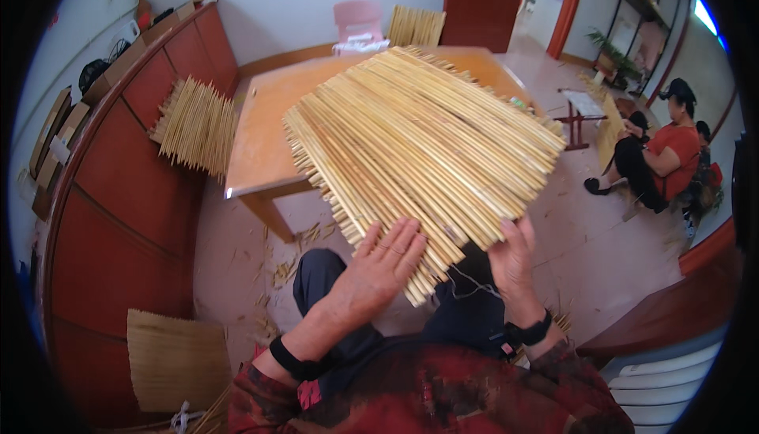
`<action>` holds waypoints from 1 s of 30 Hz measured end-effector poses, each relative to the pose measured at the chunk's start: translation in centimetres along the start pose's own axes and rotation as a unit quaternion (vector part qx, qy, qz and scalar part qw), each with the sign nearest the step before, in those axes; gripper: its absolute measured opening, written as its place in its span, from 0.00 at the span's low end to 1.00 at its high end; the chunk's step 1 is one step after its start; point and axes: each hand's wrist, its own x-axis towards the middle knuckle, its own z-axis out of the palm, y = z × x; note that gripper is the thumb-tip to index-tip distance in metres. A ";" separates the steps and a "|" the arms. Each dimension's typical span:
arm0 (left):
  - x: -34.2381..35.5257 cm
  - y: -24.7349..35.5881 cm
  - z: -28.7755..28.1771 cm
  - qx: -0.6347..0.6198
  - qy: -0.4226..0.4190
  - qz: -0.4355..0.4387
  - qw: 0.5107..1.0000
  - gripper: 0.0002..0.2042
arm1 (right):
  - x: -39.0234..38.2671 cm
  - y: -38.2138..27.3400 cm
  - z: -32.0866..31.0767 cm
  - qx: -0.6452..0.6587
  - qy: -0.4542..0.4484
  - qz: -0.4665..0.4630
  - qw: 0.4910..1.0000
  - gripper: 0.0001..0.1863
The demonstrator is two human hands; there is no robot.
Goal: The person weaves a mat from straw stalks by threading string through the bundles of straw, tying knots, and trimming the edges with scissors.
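Observation:
A large mat of straw-coloured cane-like sticks point(427, 133), laid side by side, slants from the table down toward my lap. My left hand point(383, 264) lies flat on its near left part, fingers stretched over the sticks. At the near right edge my right hand point(514, 256) grips the mat, with the fingers partly hidden beneath it. A thin pale cord point(477, 282) hangs loose below the near edge, between my hands. The near sticks end unevenly.
The wooden table point(265, 130) stands ahead, beneath the mat. Another stick mat point(195, 127) leans on the red cabinet point(118, 189) at left; a flat tan panel point(175, 361) stands lower left. Stick scraps point(285, 269) litter the floor. A person in red point(672, 157) sits at right.

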 end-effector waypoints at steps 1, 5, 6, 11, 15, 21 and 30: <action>-1.0 -0.6 0.6 0.001 -0.010 -0.020 1.000 0.24 | 0.1 1.6 0.0 0.014 0.002 0.029 0.999 0.25; -4.2 -2.6 3.2 0.006 -0.064 -0.068 0.996 0.24 | -0.3 7.3 -2.7 -0.006 -0.011 0.181 0.983 0.21; -5.1 -3.1 4.2 0.005 -0.054 -0.072 0.996 0.24 | -0.6 7.6 -3.0 -0.007 -0.008 0.196 0.981 0.21; -7.4 -3.1 6.7 -0.041 0.026 -0.171 0.984 0.25 | -1.5 5.8 -3.4 -0.202 -0.040 0.364 0.908 0.19; -8.7 -2.7 8.0 -0.012 0.038 -0.249 0.968 0.27 | -2.6 3.1 -3.6 -0.490 -0.120 0.303 0.808 0.11; -9.1 -2.7 8.7 -0.004 0.044 -0.252 0.967 0.27 | -3.0 4.2 -0.1 -0.585 -0.301 0.015 0.753 0.06; -8.9 -2.3 7.9 -0.002 0.019 -0.258 0.966 0.28 | -1.2 7.0 1.4 -0.601 -0.374 -0.120 0.696 0.07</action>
